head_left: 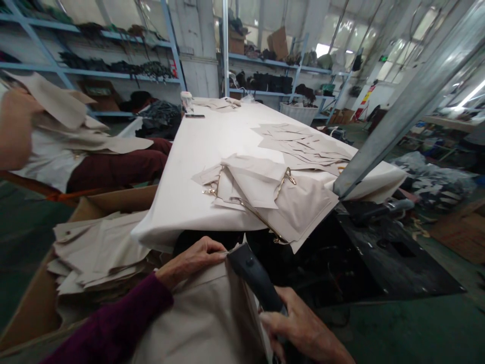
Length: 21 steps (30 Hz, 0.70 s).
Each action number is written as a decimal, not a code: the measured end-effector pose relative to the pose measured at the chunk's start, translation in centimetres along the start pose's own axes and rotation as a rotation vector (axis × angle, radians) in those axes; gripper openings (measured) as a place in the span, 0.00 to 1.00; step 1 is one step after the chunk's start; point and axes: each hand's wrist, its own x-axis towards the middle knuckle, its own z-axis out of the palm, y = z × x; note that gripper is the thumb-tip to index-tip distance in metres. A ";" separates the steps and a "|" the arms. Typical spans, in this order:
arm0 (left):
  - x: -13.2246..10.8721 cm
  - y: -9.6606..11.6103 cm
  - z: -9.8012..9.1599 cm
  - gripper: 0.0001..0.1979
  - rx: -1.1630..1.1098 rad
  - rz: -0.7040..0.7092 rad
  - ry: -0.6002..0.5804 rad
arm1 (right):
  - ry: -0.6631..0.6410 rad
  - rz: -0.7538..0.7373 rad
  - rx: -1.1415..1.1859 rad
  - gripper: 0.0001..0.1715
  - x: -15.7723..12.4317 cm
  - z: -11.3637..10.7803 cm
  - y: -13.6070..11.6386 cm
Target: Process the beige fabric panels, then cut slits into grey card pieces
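Observation:
My left hand (pixel 195 259) pinches the top edge of a large beige fabric or leather-like piece (pixel 200 313) in front of me. My right hand (pixel 299 321) is wrapped round the grip of a black hand-held tool (pixel 257 278) with a long, blunt nose; its exact kind is not clear. The nose lies over the edge of the beige piece, close to my left fingertips. Beyond my hands, a beige bag (pixel 303 207) with metal clasps and chain lies at the near end of the white-covered table (pixel 215 136).
Flat beige pieces (pixel 303 144) lie on the table's right side. A cardboard box (pixel 34 298) at left holds stacked beige pieces (pixel 102 247). Another person (pixel 15 126) sits at left handling beige pieces. A slanted metal post (pixel 401 111) and a black panel (pixel 401 258) stand at right.

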 end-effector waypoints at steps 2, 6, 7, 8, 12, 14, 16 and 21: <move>-0.6 0.3 0.0 0.16 0.001 -0.016 -0.103 | -0.002 -0.082 0.032 0.13 0.6 -0.6 -0.9; -1.2 0.2 -0.1 0.17 0.015 -0.023 -0.080 | 0.042 -0.163 0.068 0.15 0.1 -2.0 -2.2; -1.2 0.1 0.0 0.19 0.072 -0.008 -0.072 | 0.046 -0.158 0.071 0.16 -0.3 -2.3 -2.2; -1.2 -0.1 0.1 0.21 0.145 0.014 -0.065 | 0.047 -0.141 0.071 0.17 -0.7 -2.5 -2.1; -1.5 -0.3 1.3 0.23 0.474 0.127 -0.034 | 0.053 -0.101 0.053 0.20 -2.1 -2.9 -1.1; -2.1 0.0 2.0 0.21 0.638 0.157 -0.016 | 0.053 -0.117 0.049 0.20 -2.6 -2.9 -0.5; -3.2 -0.1 2.5 0.18 0.792 0.185 -0.017 | 0.063 -0.118 0.056 0.19 -3.2 -2.9 0.0; -6.5 -2.1 3.0 0.08 1.064 0.276 -0.147 | 0.100 -0.097 0.065 0.21 -5.0 -3.0 0.8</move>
